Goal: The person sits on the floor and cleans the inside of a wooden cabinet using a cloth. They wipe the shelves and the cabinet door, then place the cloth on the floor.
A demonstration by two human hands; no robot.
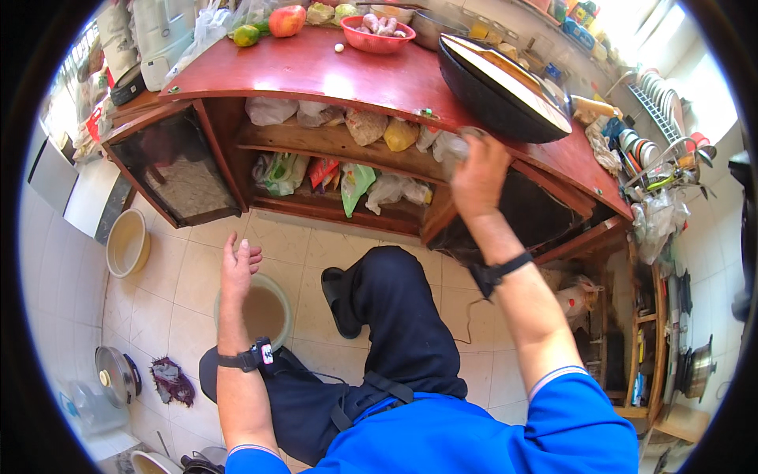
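My right hand (482, 172) is raised at the right end of the upper shelf in a red wooden cabinet (331, 145). Its fingers are at a clear, shiny container or bag (453, 147); blur hides the exact grip. Left of it on that shelf lie a bag with yellow contents (401, 135) and a bag of pale grains or flakes (366, 126). The lower shelf holds a green plastic bag (357, 185), a red packet (321, 172) and white plastic bags (394, 189). Holding nothing, my left hand (240, 263) hovers beside a basin of murky water (260, 311) on the floor.
Open cabinet doors stand left (177, 166) and right (515, 207). Above, the red countertop (284, 68) bears a large black wok (497, 101) near its edge, a red basket (379, 40) and fruit. An empty basin (128, 243), a lidded pot (115, 376) and a rag (172, 381) are on the floor.
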